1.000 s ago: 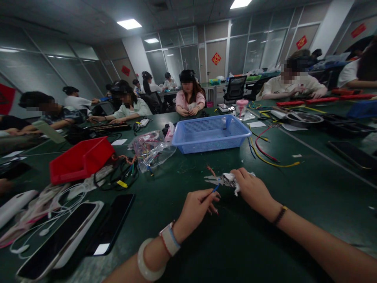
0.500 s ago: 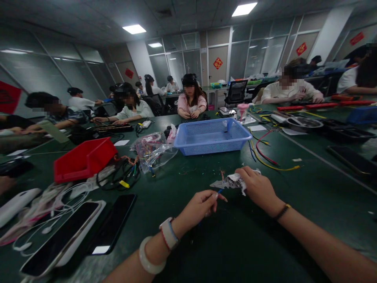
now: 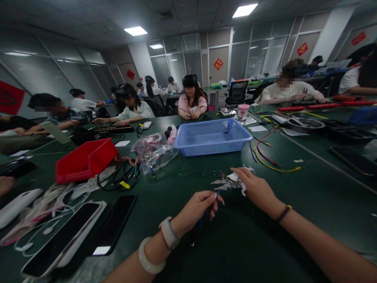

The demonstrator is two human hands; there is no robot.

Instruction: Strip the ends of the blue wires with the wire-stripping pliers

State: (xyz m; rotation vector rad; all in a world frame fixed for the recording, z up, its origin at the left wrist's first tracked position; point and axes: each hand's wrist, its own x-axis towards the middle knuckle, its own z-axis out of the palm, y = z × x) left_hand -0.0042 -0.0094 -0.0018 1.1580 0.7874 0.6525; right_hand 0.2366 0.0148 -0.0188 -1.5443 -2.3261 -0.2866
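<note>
My left hand (image 3: pixel 207 202) pinches a thin blue wire (image 3: pixel 201 222), its short end poking up past the fingertips and the rest hanging below. Just beyond, my right hand (image 3: pixel 255 186) is closed around a wire stripper (image 3: pixel 220 184) whose handles are wrapped in white material. The stripper's jaws point left and stand apart, slightly above the wire's end and not touching it. My right palm hides most of the handles. Copper strands (image 3: pixel 223 174) and small blue scraps lie on the green table behind the jaws.
A blue mesh basket (image 3: pixel 213 149) stands ahead, with yellow and red cables (image 3: pixel 266 157) to its right. A clear bag of wires (image 3: pixel 154 151), a red bin (image 3: pixel 85 167) and phones (image 3: pixel 113 224) are on the left. Several people sit around the tables.
The stripper's jaws have parted and no longer meet the blue wire. My left hand has drawn the wire slightly down and away, and my right fingers have loosened a little.
</note>
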